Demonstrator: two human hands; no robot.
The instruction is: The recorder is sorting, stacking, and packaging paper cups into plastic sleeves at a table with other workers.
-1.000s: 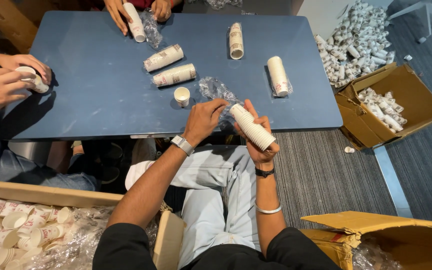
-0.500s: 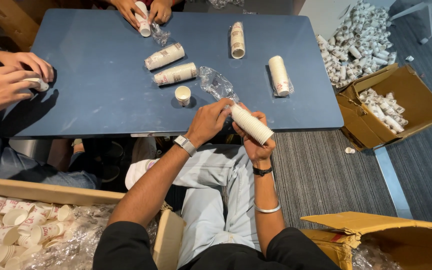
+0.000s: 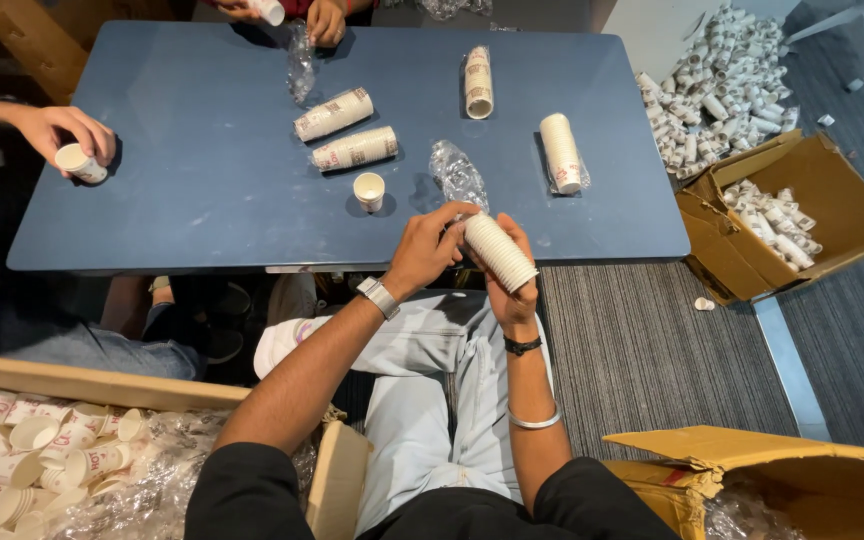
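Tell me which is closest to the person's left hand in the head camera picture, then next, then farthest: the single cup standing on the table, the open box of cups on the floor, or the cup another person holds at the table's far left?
From the left hand:
1. Single cup, just up-left on the table.
2. Open box of cups, on the floor at right.
3. Cup another person holds, far left; only slightly farther than the box.
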